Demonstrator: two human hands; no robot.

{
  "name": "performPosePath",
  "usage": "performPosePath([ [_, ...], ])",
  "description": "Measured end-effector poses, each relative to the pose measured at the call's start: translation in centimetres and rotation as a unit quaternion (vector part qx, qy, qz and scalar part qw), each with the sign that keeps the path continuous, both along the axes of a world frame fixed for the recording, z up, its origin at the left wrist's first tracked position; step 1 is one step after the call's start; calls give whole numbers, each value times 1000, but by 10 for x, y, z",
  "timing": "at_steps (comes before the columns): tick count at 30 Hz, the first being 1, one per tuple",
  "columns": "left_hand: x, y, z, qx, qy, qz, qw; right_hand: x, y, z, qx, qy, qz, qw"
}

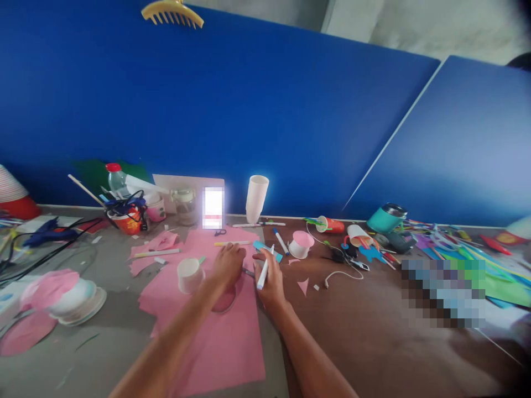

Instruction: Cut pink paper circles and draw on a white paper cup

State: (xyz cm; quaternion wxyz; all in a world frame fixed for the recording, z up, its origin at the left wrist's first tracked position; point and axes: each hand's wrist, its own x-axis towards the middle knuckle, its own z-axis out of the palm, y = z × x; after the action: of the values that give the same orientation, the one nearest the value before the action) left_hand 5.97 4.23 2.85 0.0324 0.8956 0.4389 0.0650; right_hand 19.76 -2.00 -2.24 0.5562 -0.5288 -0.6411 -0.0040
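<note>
Left hand (229, 264) lies flat, palm down, pinning a round pink paper disc (226, 301) onto the large pink paper sheet (219, 337). Right hand (269, 279) is clenched around a white marker pen (264, 271), tip pointing down at the sheet just beside the left fingers. A white paper cup (189, 275) stands just left of the left hand. A pink-lined cup (300, 244) sits beyond the right hand.

both forearms reach forward; left hand (229, 264) lies palm down, fingers curled; right hand (269, 282) beside it, fingers closed in a grip.
</note>
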Motion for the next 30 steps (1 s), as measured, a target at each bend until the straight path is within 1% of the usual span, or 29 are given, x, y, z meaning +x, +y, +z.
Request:
performPosePath([
  [1,-4,-3,1,5,-23,10,1000,-1,-2,2,-1,13,7,1000],
  [3,-11,-7,2,9,-35,7,999,-3,-4,4,-2,23,21,1000],
  [7,-10,-4,-4,-27,45,-34,998,-5,-5,2,-1,16,24,1000],
  [10,-4,5,-10,-43,47,-26,998,-3,-3,0,-11,11,20,1000],
  [13,-3,9,-12,-38,4,-10,999,-1,-3,1,-26,15,15,999],
  [15,-6,6,-10,-24,-35,6,999,-1,-5,3,-32,26,16,999],
  [16,-8,3,-9,-35,-85,21,996,-1,-6,4,-30,33,22,999],
  [17,-10,-2,-8,-64,-160,39,984,-1,-7,5,-25,39,31,998],
  [18,-12,-7,-7,-122,-273,61,952,-1,-9,6,-18,42,41,998],
  [19,-14,-13,-7,-203,-397,78,892,-2,-11,7,-9,42,49,998],
  [20,-15,-19,-6,-285,-509,90,807,-2,-14,8,0,43,52,998],
  [21,-16,-24,-7,-360,-590,97,717,-3,-17,9,7,49,47,998],
  [22,-17,-29,-7,-415,-637,103,642,-5,-20,10,8,63,38,997],
  [23,-17,-32,-9,-452,-668,111,581,-6,-23,11,5,84,29,996],
  [24,-17,-34,-10,-475,-688,119,536,-8,-26,12,-3,111,25,994],
  [25,-17,-35,-12,-488,-704,128,500,-10,-29,14,-9,136,26,990],
  [26,-17,-35,-14,-492,-718,135,472,-13,-32,15,-12,148,35,988],
  [27,-16,-34,-16,-493,-731,138,450,-15,-33,17,-7,145,49,988],
  [28,-16,-33,-19,-493,-741,140,433,-17,-35,19,4,130,66,989],
  [30,-16,-30,-22,-491,-756,139,411,-20,-35,23,37,81,99,991],
])
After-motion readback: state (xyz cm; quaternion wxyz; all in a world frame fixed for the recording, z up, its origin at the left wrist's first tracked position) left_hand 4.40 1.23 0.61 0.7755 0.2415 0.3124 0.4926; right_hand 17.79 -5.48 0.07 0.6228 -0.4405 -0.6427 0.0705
